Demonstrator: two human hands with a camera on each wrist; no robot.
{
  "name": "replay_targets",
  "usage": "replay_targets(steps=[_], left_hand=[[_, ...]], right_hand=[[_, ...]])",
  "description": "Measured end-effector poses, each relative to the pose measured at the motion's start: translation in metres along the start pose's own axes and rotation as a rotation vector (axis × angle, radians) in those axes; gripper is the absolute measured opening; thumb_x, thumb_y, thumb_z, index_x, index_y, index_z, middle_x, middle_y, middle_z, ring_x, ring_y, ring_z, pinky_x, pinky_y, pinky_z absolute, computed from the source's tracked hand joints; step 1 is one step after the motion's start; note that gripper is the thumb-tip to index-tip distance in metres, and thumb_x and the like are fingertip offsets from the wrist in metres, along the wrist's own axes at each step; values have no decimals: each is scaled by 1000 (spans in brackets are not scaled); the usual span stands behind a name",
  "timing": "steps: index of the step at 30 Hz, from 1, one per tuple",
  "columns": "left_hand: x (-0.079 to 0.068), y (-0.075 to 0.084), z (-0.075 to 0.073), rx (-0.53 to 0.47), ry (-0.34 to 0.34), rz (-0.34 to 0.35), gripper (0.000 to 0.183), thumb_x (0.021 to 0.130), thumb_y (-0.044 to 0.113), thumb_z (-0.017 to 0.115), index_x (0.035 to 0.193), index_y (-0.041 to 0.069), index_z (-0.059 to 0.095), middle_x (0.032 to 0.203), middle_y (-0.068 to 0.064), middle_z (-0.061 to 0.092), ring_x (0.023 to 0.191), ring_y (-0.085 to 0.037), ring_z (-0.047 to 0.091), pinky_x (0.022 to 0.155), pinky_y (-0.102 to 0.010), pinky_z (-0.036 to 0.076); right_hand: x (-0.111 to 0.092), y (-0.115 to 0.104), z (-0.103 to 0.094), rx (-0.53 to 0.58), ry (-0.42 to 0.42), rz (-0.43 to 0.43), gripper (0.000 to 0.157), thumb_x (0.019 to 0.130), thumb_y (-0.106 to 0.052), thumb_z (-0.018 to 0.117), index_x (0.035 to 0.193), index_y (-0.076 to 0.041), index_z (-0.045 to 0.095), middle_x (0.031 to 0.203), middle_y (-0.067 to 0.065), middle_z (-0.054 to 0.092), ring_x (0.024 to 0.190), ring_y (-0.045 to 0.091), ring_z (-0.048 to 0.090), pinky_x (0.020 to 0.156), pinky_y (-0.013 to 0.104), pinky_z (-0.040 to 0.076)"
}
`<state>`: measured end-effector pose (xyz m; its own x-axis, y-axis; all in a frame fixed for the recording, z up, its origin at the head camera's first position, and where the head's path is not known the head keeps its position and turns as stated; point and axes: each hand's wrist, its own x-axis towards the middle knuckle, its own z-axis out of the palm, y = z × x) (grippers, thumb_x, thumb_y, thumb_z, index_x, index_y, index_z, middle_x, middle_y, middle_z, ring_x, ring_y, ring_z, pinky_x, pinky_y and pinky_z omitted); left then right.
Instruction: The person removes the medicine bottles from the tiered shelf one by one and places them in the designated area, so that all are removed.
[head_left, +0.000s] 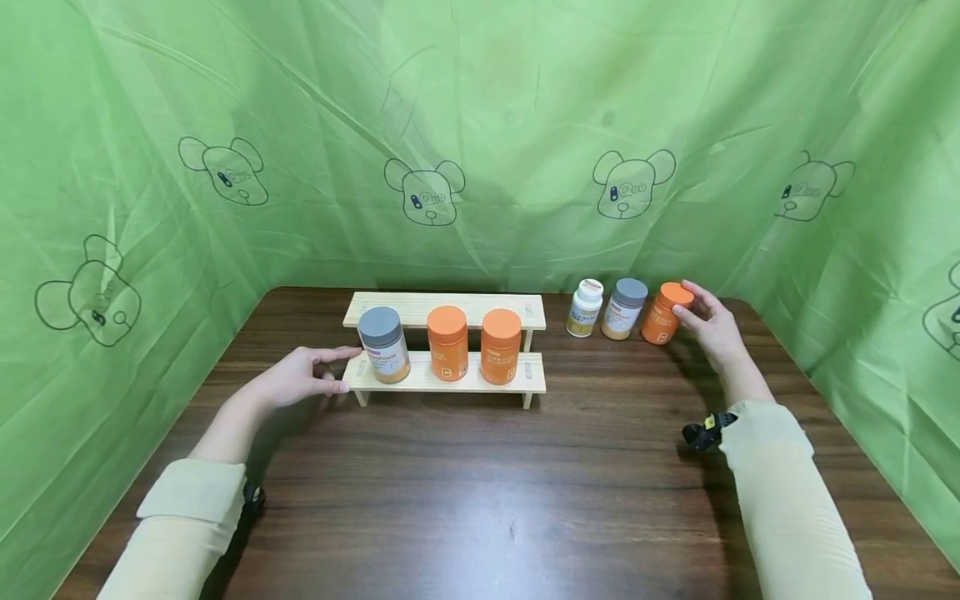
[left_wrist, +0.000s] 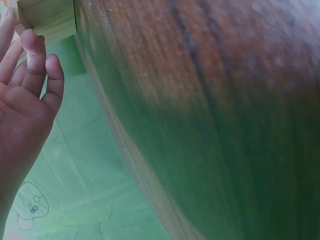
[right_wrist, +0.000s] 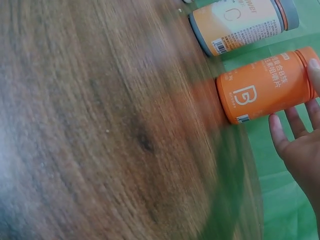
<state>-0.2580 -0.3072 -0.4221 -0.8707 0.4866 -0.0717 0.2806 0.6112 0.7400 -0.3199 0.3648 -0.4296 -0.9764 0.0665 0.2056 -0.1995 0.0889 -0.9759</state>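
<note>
A two-tier light wooden rack (head_left: 442, 310) stands on the table, with a grey-lidded jar (head_left: 386, 354) and two orange jars (head_left: 447, 346) upright on its lower step. At the lower step's left end rests my left hand (head_left: 303, 377), thumb and index finger extended to the wood; in the left wrist view its other fingers are loosely bent near the rack's end (left_wrist: 47, 20). My right hand (head_left: 712, 329) holds a third orange jar (head_left: 663, 321) by the lid, thumb on one side and fingers on the other. In the right wrist view this jar (right_wrist: 267, 86) is upright at the table's back.
Left of the held jar stand another grey-lidded jar (head_left: 624, 310) and a small white bottle (head_left: 585, 308), close together. Green curtains (head_left: 510, 100) with bear outlines surround the dark wooden table (head_left: 450, 475) at the back and sides.
</note>
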Motion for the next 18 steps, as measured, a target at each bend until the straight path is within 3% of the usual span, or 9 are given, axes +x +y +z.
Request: replay_targets(steps=[4, 9, 13, 18], left_hand=[[0, 1, 0, 57, 31, 14, 64, 82, 31, 73, 140, 18, 48, 71, -8, 65, 64, -23, 60, 59, -26, 44], [1, 1, 1, 88, 53, 39, 63, 82, 28, 74, 138, 15, 50, 79, -1, 66, 76, -12, 59, 65, -25, 46], [1, 2, 2, 72, 50, 43, 63, 82, 25, 74, 139, 13, 49, 99, -7, 69, 91, -16, 63, 76, -28, 49], [0, 2, 2, 65, 44, 46, 64, 83, 27, 72, 140, 11, 47, 119, -14, 63, 102, -24, 63, 87, -42, 48]], right_hand=[[0, -2, 0, -60, 15, 19, 65, 89, -13, 65, 146, -16, 36, 128, 2, 48, 103, 1, 48, 78, 12, 48], [-1, -10, -1, -197, 63, 14, 68, 90, -20, 64, 149, -20, 30, 148, 9, 35, 118, 13, 43, 79, 8, 43], [-5, -22, 0, -220, 116, 15, 66, 91, -23, 63, 148, -25, 31, 152, 1, 31, 130, 18, 36, 81, 6, 39], [-11, -44, 7, -165, 148, 6, 64, 90, -18, 65, 146, -23, 36, 150, -2, 35, 127, 14, 39, 85, 7, 39]])
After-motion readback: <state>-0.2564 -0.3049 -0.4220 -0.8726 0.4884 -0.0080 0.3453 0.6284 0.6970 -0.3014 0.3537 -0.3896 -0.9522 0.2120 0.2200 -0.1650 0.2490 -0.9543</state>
